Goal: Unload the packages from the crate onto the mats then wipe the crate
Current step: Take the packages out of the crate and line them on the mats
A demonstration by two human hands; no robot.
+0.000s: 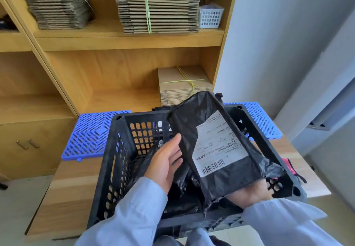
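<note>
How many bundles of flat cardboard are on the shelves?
3: one on the upper shelf at left, a taller one beside it, one on the lower shelf. Others may be out of view.

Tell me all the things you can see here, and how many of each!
crate: one, black, on the wooden table, in front of the person.
package held up: one, black with a white label, over the crate.
packages in the crate: black, down inside; count unclear.
mats: blue, two parts showing, on the table behind the crate.
table: one, light wood.
cardboard stacks: three, brown, tied, on the wooden shelves.
small basket: one, white, upper shelf beside the tallest stack.
pink and black thing: one, on the table right of the crate; unclear what it is.
left hand: fingers straight against the package's side.
right hand: under the package's near end, holding it.
</note>
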